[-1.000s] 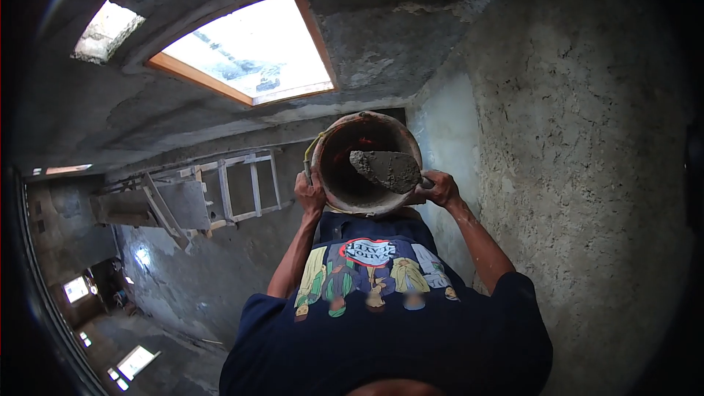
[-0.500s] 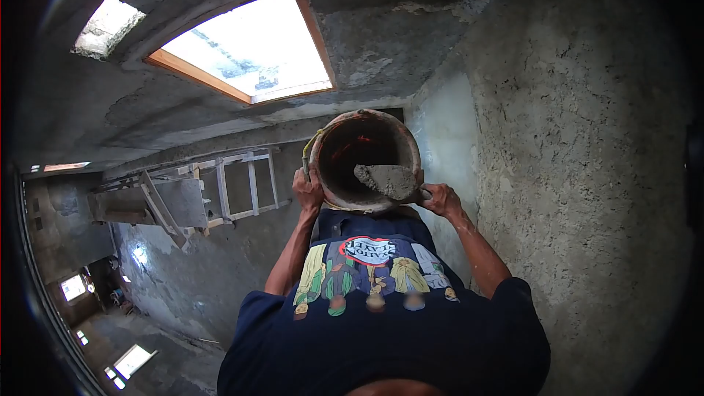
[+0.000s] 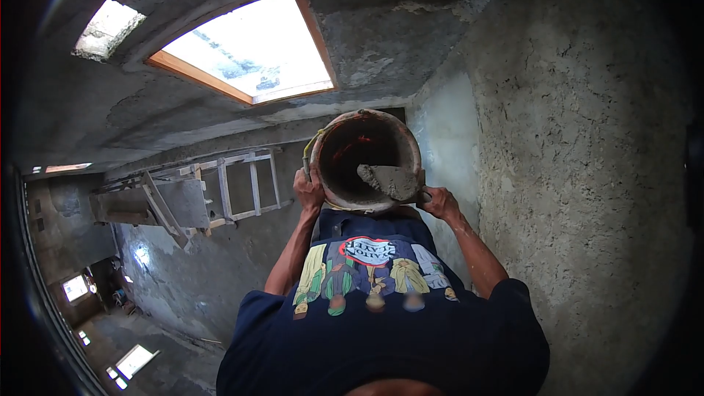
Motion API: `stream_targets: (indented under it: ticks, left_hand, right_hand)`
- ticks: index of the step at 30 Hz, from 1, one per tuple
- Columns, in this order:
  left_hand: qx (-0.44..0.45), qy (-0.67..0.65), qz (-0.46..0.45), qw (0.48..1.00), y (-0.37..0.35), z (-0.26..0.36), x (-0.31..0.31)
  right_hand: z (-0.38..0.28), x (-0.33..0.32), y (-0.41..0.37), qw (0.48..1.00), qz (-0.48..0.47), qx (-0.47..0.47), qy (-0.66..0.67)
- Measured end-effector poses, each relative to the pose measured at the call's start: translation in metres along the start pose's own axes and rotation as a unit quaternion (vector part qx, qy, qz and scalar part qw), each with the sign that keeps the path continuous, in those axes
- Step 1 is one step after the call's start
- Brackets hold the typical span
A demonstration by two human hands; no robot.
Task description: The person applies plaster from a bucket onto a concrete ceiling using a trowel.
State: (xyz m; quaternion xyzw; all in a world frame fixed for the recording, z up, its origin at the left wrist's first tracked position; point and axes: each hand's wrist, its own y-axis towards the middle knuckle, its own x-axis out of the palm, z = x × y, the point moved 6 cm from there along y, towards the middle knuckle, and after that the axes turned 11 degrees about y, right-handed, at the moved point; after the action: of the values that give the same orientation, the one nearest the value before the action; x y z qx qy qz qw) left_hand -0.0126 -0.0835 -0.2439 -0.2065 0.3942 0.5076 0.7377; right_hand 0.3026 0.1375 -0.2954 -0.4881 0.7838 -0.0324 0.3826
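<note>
Nearest, a dark printed shirt [image 3: 378, 308] is seen, and from its sleeves both bare forearms are stretched forward. The left hand [image 3: 309, 189] is set against the left side of a bucket [image 3: 345, 150], its fingers curled and clamped there; whether the rim alone or the wire handle [image 3: 306, 161] as well is gripped cannot be told. By the right hand [image 3: 439, 203], just beside the right side of the rim, a trowel [image 3: 392, 182] is held, the fingers wrapped around its grip. The bucket is held ahead of the body with its dark mouth turned toward the viewer, and the mortar-coated blade is laid across the near right part of that mouth, tip toward the left. Compared with a second ago, the right hand has been drawn nearer the body and the blade has been shifted nearer and slightly right, while the left hand has been kept almost in place; since half a second ago, little has been changed. On the right, a rough plastered wall [image 3: 572, 176] is seen; farther off on the left, a wooden scaffold [image 3: 255, 185] and a wood-framed window [image 3: 253, 48] are found.
</note>
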Motion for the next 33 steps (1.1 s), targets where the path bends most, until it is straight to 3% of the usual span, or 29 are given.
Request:
stream_targets:
  ticks: [6,9,21,26,28,33]
  left_hand:
    - [0.002,-0.005,-0.007,1.0,-0.002,0.002,-0.002]
    - [0.007,-0.001,-0.006,1.0,-0.001,0.003,0.0]
    - [0.003,0.005,0.003,1.0,0.001,-0.001,0.005]
    - [-0.027,-0.017,0.043,0.999,0.002,0.011,-0.002]
    - [-0.066,-0.029,0.011,0.997,0.0,0.013,-0.004]
    - [-0.038,-0.014,-0.01,0.999,-0.004,0.014,-0.011]
  right_hand:
    - [0.007,0.001,0.001,0.999,0.024,-0.007,0.035]
    - [-0.017,-0.012,-0.002,0.999,-0.014,0.045,0.009]
    - [-0.048,-0.034,0.03,0.994,0.023,-0.096,0.056]
    - [-0.069,-0.068,0.054,0.992,0.002,-0.125,-0.012]
    - [-0.079,-0.082,0.061,0.99,0.009,-0.142,-0.002]
    - [-0.098,-0.104,0.083,0.984,0.036,-0.174,-0.004]
